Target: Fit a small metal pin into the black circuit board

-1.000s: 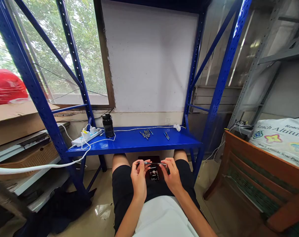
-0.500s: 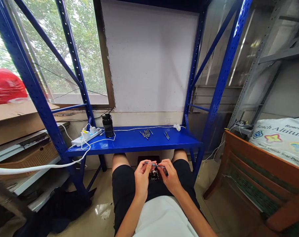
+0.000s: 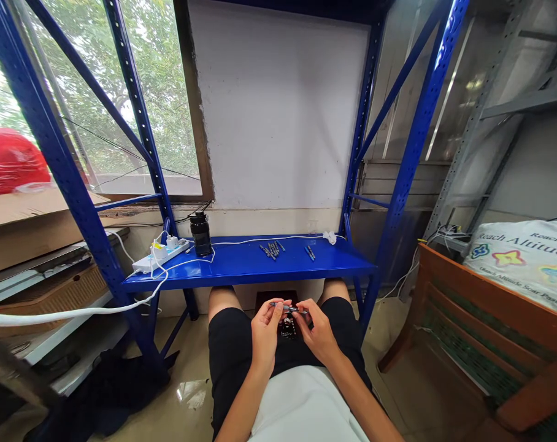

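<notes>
Above my lap, my left hand point(image 3: 265, 325) and my right hand point(image 3: 316, 326) both pinch a slim dark pen point(image 3: 288, 308), one toward each end. It lies nearly level between my fingertips; whether it is one piece or two parts meeting I cannot tell. On the blue table point(image 3: 242, 267) ahead, several similar pens point(image 3: 272, 250) lie in a loose cluster. A small pair of pens point(image 3: 310, 253) rests apart to the right.
A black bottle point(image 3: 200, 234) stands at the table's left, beside a white power strip point(image 3: 161, 256) with plugs and cables. A crumpled white tissue point(image 3: 330, 237) lies at the back right. Blue posts point(image 3: 410, 147) frame the table; a wooden chair point(image 3: 481, 319) stands to the right.
Both hands stay almost in place, still holding the pen. Only a slight shift of the right fingers shows. The pens on the table have not moved.
</notes>
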`<state>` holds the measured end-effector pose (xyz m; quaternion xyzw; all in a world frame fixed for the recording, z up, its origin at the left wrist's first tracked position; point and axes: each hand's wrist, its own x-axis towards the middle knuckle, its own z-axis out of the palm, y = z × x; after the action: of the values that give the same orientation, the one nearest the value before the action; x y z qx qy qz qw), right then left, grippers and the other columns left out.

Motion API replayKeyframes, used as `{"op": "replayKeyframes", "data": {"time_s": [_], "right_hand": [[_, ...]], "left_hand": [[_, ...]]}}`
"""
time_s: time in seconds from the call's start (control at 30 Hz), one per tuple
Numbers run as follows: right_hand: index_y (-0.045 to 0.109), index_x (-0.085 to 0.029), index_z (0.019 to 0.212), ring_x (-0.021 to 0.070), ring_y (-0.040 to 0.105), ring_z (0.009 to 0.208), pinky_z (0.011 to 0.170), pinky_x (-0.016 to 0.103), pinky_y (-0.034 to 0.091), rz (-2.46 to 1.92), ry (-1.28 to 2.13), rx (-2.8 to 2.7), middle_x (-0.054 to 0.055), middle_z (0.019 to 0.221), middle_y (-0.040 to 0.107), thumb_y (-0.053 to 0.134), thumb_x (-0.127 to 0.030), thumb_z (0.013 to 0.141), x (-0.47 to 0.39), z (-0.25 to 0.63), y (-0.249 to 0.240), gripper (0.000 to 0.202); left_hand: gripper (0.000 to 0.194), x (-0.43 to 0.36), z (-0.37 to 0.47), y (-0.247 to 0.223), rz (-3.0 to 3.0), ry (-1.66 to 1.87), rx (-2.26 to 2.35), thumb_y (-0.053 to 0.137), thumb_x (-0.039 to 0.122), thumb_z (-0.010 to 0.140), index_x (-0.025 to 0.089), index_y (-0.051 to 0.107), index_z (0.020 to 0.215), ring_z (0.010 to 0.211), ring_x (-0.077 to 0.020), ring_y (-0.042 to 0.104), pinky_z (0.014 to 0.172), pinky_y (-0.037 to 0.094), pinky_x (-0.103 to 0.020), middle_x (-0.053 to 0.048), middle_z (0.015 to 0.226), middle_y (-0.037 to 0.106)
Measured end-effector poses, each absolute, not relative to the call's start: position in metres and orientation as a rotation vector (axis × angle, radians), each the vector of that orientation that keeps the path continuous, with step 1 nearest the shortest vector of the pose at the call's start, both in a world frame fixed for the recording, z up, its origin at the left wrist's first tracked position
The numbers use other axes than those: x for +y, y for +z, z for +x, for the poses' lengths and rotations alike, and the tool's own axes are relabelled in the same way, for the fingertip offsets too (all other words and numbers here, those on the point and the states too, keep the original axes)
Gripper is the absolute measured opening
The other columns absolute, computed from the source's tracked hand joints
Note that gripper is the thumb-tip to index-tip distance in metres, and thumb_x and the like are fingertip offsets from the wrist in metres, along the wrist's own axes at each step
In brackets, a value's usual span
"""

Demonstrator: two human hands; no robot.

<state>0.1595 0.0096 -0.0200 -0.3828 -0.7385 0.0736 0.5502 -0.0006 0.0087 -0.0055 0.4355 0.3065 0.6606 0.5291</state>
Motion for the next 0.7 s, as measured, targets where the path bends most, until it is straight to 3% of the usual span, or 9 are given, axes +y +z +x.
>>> {"op": "replayKeyframes", "data": {"time_s": [0.1,0.33,0.5,0.7], "right_hand": [[0.066,-0.023,0.106,0.019,0.06,0.074,0.068,0.03,0.05,-0.918,0.165,-1.762,0.005,0.094,0.066,0.056,-0.032,0.11,0.0097,0.1596,-0.0197,0.013],[0.071,-0.025,0.114,0.0215,0.068,0.083,0.076,0.031,0.054,-0.915,0.19,-1.81,0.006,0.095,0.071,0.053,-0.03,0.111,0.0067,0.1607,-0.0176,0.019],[0.068,-0.023,0.116,0.0215,0.07,0.082,0.07,0.029,0.055,-0.969,0.254,-1.746,0.006,0.096,0.072,0.059,-0.035,0.108,0.0061,0.1598,-0.0195,0.017],[0.071,-0.025,0.108,0.0211,0.068,0.081,0.075,0.031,0.054,-0.953,0.216,-1.809,0.006,0.091,0.07,0.048,-0.033,0.112,0.0036,0.16,-0.0134,0.025]], "left_hand": [[0.033,0.0086,-0.0007,-0.0055,1.061,1.581,0.744,0.077,0.047,0.095,0.018,0.075,0.111,0.104,-0.0268,0.077,0.094,0.059,-0.037,-0.014,0.117,0.082],[0.029,0.0071,-0.0002,-0.0047,1.095,1.597,0.724,0.074,0.045,0.097,0.019,0.074,0.11,0.104,-0.0252,0.076,0.094,0.057,-0.035,-0.012,0.114,0.082],[0.03,0.0061,0.0002,-0.0051,1.094,1.579,0.7,0.072,0.045,0.098,0.02,0.073,0.114,0.107,-0.0271,0.075,0.097,0.056,-0.038,-0.013,0.117,0.081],[0.03,0.0067,0.0002,-0.0061,1.102,1.58,0.704,0.07,0.045,0.1,0.02,0.072,0.116,0.108,-0.0268,0.074,0.098,0.055,-0.038,-0.013,0.116,0.081]]}}
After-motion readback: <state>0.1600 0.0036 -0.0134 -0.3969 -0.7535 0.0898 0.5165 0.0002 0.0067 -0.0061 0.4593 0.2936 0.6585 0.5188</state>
